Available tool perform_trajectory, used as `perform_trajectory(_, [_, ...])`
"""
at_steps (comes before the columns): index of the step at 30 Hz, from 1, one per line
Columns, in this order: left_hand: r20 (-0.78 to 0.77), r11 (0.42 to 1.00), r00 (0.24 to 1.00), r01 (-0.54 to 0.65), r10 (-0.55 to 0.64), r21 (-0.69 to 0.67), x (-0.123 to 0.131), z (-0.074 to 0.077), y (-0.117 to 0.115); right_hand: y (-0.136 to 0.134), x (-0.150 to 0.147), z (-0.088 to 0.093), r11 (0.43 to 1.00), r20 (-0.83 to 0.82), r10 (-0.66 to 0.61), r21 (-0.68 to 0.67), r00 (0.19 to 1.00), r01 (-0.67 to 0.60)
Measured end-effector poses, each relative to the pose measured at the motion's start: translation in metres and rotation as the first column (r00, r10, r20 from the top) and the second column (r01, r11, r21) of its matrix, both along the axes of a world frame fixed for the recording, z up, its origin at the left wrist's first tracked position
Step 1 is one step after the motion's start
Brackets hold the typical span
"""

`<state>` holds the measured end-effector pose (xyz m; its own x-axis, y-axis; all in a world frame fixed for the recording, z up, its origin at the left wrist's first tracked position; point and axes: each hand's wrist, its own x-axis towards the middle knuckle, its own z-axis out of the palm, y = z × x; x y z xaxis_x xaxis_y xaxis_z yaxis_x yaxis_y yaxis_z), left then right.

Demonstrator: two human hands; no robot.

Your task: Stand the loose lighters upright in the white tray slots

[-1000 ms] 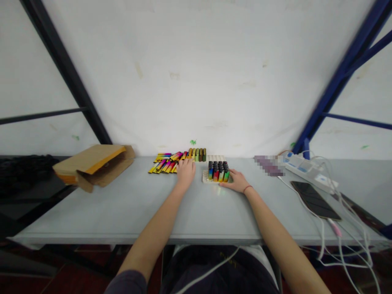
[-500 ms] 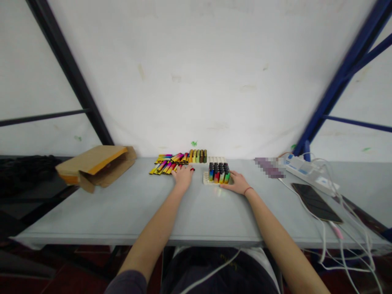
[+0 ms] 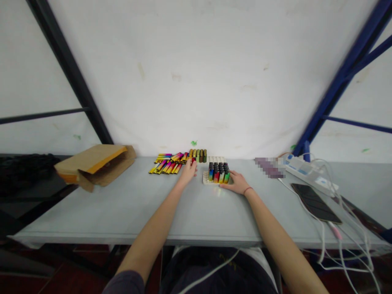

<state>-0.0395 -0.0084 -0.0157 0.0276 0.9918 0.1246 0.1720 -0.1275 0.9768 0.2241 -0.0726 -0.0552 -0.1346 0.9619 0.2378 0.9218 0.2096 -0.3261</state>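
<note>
At the middle of the table, black-topped colourful tubes (image 3: 219, 173) stand upright in rows in a white holed tray (image 3: 206, 180). My right hand (image 3: 235, 182) grips the tray's right side, thumb along the front edge and fingers behind the corner. My left hand (image 3: 187, 173) is raised left of the tray, its fingers closed around a small tube with a red part (image 3: 193, 160) showing. Most of that tube is hidden by the hand. Loose shiny rainbow-coloured tubes (image 3: 167, 167) lie in a pile beside this hand.
Behind my left hand stands a block of yellow-green and brown tubes (image 3: 198, 155), next to another white tray (image 3: 216, 159) by the wall. An opened cardboard box (image 3: 96, 163) lies left. A phone (image 3: 315, 203), white cables and a power strip (image 3: 310, 173) occupy the right.
My left hand has lifted from the pile of loose tubes and moved slightly right, with a red-tinted tube now in its fingers. My right hand stays at the tray.
</note>
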Motion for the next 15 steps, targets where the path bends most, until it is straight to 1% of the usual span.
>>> perform_trajectory(1, [0.1, 0.998, 0.995, 0.016, -0.009, -0.067, 0.002, 0.001, -0.001, 0.0, 0.0, 0.0, 1.0, 0.002, -0.002, -0.002, 1.0, 0.002])
perform_trajectory(3, [0.252, 0.987, 0.968, 0.046, -0.006, -0.153, 0.004, 0.002, -0.003, 0.0, 0.0, 0.0, 1.0, 0.006, 0.003, -0.01, 1.0, -0.003])
perform_trajectory(6, [0.353, 0.973, 0.935, 0.056, 0.027, -0.223, 0.005, 0.003, -0.005, 0.001, 0.001, -0.001, 1.0, 0.002, 0.011, -0.012, 1.0, -0.011])
perform_trajectory(8, [0.362, 0.968, 0.931, 0.053, 0.04, -0.244, 0.004, 0.003, -0.005, 0.001, 0.001, -0.001, 1.0, -0.009, 0.014, -0.008, 1.0, -0.014])
perform_trajectory(11, [0.331, 0.974, 0.943, 0.049, 0.028, -0.221, 0.002, 0.001, -0.001, 0.001, 0.002, -0.001, 1.0, -0.02, 0.013, -0.012, 1.0, -0.013])
perform_trajectory(13, [0.292, 0.982, 0.956, 0.046, 0.009, -0.181, 0.002, -0.003, 0.002, 0.001, 0.002, 0.0, 1.0, -0.02, 0.016, -0.024, 1.0, -0.016])
perform_trajectory(15, [0.224, 0.993, 0.974, 0.034, -0.008, -0.113, 0.001, -0.007, 0.004, 0.001, 0.002, 0.001, 0.999, -0.018, 0.021, -0.033, 1.0, -0.022])
